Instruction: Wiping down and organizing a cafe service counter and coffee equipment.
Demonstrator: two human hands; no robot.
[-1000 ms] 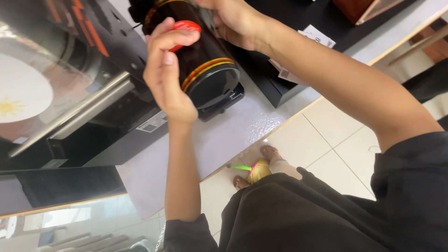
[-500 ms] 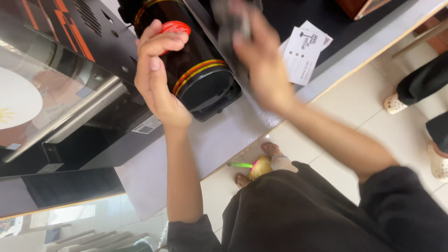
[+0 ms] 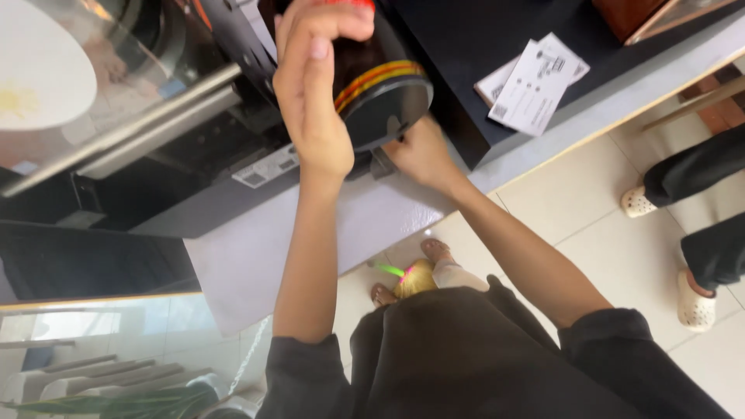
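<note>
Left hand [image 3: 314,101] fingers wrapped round dark cylinder [image 3: 372,77] seated in printer [image 3: 155,147]; right hand [image 3: 419,151] beneath, fingers hidden, cannot tell; seating unfinished near tabletop [image 3: 256,256] edge

cylinder [image 3: 372,85]: dark brown-black, with thin red and yellow bands near its black end
cap on the cylinder [image 3: 353,4]: red
machine [image 3: 178,155]: black, with a grey metal bar and a white label
papers [image 3: 535,81]: white with black print
counter [image 3: 256,256]: pale grey
floor tiles [image 3: 590,225]: cream
sleeves [image 3: 303,380]: black
slippers of another person [image 3: 693,299]: off-white, under black trousers
round disc [image 3: 39,70]: white with a faint yellow mark
</note>
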